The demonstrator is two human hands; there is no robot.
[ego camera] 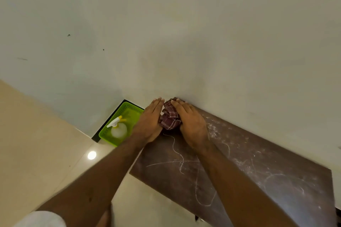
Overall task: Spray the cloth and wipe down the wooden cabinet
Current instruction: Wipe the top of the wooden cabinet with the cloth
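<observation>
A bunched maroon checked cloth (169, 117) lies on the far left corner of the dark wooden cabinet top (249, 167), close to the wall. My left hand (150, 121) presses flat against the cloth's left side with straight fingers. My right hand (190, 120) lies flat over its right side, fingers straight and reaching the wall. The cabinet top carries white chalky scribbles and dust. A clear spray bottle (118, 128) with a white and yellow trigger lies in a green basket (129, 110) on the floor, left of the cabinet.
A pale wall (184, 33) rises right behind the cabinet. Glossy beige floor tiles (36, 143) spread to the left and reflect a ceiling light. A dark skirting strip runs beside the basket.
</observation>
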